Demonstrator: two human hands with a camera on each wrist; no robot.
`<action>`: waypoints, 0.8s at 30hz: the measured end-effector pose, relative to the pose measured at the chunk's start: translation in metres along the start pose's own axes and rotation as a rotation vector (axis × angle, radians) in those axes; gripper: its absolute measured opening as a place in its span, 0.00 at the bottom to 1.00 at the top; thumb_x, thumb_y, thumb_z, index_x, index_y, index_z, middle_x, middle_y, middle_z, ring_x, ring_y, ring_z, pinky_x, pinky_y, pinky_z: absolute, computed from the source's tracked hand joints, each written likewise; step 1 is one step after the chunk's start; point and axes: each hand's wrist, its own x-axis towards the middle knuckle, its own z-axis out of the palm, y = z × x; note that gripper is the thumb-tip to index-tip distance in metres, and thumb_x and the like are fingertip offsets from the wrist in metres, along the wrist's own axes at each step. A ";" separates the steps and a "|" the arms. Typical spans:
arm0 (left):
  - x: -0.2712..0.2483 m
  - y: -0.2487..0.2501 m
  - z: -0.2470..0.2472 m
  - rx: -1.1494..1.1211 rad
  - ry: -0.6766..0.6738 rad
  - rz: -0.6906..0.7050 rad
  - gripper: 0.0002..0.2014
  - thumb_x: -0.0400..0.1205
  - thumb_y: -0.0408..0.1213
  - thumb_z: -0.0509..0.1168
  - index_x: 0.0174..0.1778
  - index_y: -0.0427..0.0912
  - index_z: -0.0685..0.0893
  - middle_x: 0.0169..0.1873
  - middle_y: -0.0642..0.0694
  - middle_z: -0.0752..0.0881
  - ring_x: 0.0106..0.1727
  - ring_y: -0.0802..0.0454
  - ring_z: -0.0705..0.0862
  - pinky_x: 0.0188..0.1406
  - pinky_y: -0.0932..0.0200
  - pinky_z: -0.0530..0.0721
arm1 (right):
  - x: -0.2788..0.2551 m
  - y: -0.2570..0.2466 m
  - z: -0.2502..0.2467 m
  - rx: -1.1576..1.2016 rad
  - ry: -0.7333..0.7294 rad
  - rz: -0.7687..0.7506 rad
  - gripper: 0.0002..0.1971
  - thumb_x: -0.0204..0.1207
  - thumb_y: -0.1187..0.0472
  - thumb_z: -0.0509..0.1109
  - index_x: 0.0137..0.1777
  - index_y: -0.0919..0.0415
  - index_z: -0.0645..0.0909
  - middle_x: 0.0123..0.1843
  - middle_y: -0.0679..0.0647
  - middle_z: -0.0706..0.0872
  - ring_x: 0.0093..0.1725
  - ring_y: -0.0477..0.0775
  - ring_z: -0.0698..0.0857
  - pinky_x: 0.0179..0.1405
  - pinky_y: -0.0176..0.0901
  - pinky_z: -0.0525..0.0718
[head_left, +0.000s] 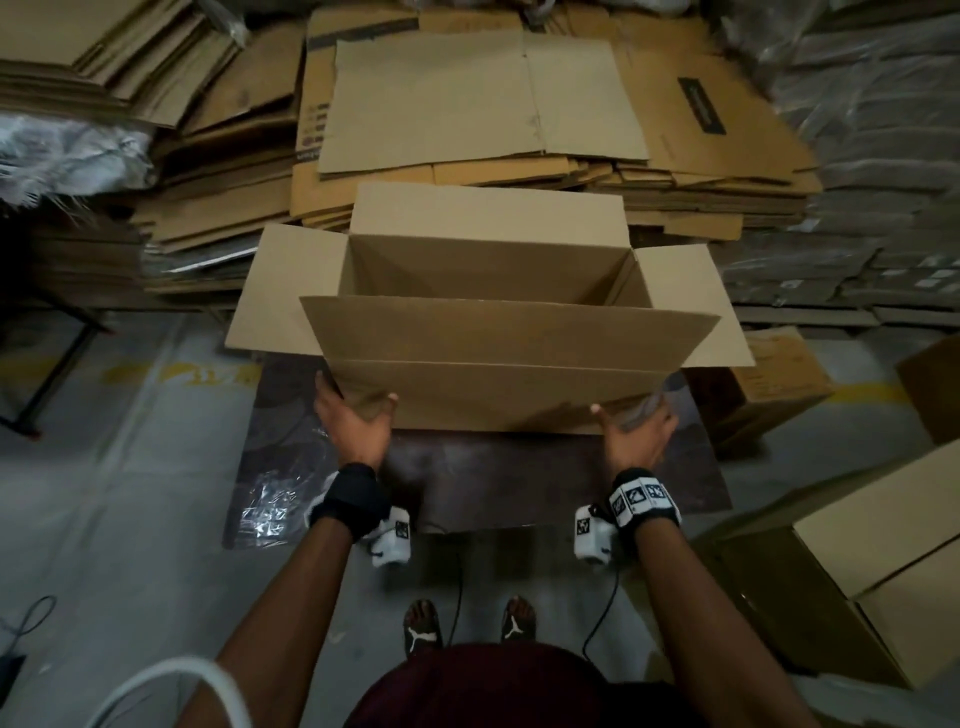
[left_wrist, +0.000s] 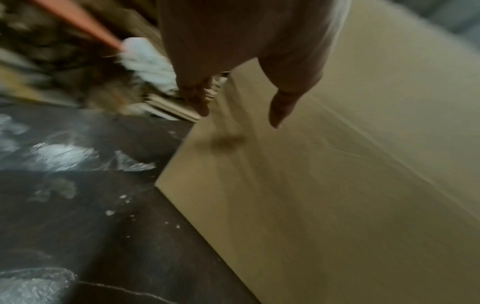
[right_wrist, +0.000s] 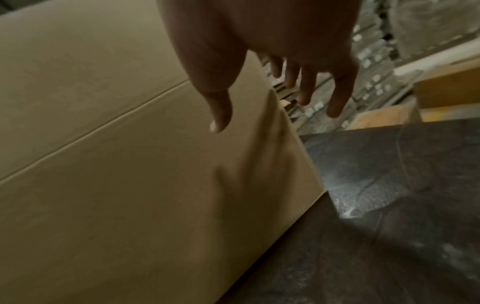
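– While the open carton (head_left: 498, 395) sits on the dark counter (head_left: 519, 483), why flank both near corners?
– Squaring and steadying it, I'd say. Left hand (head_left: 353, 421) and right hand (head_left: 636, 431) are spread, fingers straight, gripping nothing.

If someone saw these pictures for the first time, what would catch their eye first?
The open cardboard box in the middle, flaps spread, standing on a dark mat. The left hand and right hand flank its near corners with fingers straight. Behind it lie stacks of flattened cartons.
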 end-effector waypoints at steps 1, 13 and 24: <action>0.007 -0.001 0.000 -0.017 -0.015 -0.033 0.56 0.72 0.42 0.84 0.89 0.41 0.54 0.84 0.36 0.64 0.83 0.34 0.68 0.83 0.38 0.68 | 0.008 0.001 0.000 0.014 -0.058 0.047 0.58 0.66 0.40 0.86 0.89 0.62 0.58 0.87 0.63 0.61 0.84 0.70 0.66 0.79 0.73 0.69; 0.012 0.024 -0.010 -0.117 0.056 0.134 0.62 0.66 0.32 0.86 0.90 0.52 0.53 0.82 0.39 0.63 0.79 0.46 0.69 0.84 0.50 0.64 | 0.023 -0.030 -0.018 0.112 -0.061 -0.136 0.65 0.61 0.47 0.90 0.91 0.47 0.49 0.89 0.60 0.56 0.84 0.70 0.65 0.82 0.79 0.53; 0.026 0.094 -0.019 0.329 -0.097 0.189 0.36 0.71 0.38 0.77 0.76 0.55 0.75 0.81 0.42 0.70 0.77 0.29 0.68 0.79 0.34 0.64 | 0.062 -0.085 -0.035 -0.140 -0.186 -0.223 0.46 0.59 0.55 0.84 0.78 0.36 0.69 0.81 0.67 0.61 0.80 0.77 0.63 0.82 0.75 0.58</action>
